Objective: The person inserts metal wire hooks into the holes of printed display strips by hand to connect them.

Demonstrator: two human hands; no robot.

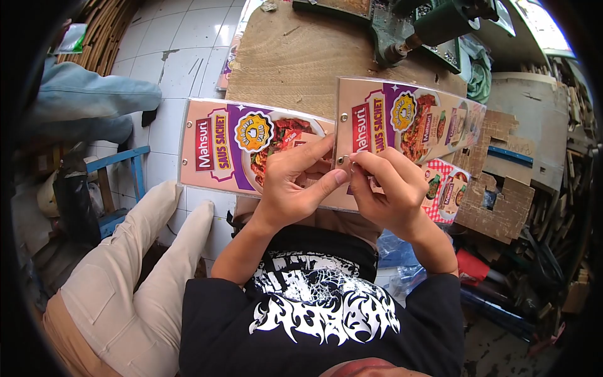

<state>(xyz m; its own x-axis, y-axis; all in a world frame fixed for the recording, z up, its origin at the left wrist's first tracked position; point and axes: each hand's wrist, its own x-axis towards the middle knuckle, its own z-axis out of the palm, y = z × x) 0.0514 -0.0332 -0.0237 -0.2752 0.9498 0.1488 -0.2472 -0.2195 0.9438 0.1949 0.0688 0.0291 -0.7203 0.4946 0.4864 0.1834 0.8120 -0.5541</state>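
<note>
A black T-shirt [323, 308] with jagged white lettering, its wording unclear, fills the near foreground as two bare hands work above the wearer's lap. The left hand [298, 179] grips the near left corner of a laminated sauce card [377, 119], thumb beside a metal eyelet [341, 161]. The right hand [392, 188] pinches a small metal piece [353, 167] at that edge. The card reads "Mahsuri" and "Saus Sachet." A matching card [217, 147] lies to the left, partly under the left hand, with the same words. To the right, a red-checked card [446, 191] also bears the name "Mahsuri." Beige trousers [125, 295] of another person show at left. Beyond the cards stretch a wooden worktop [282, 56] and, on its far right, a dark green machine [433, 31].
</note>
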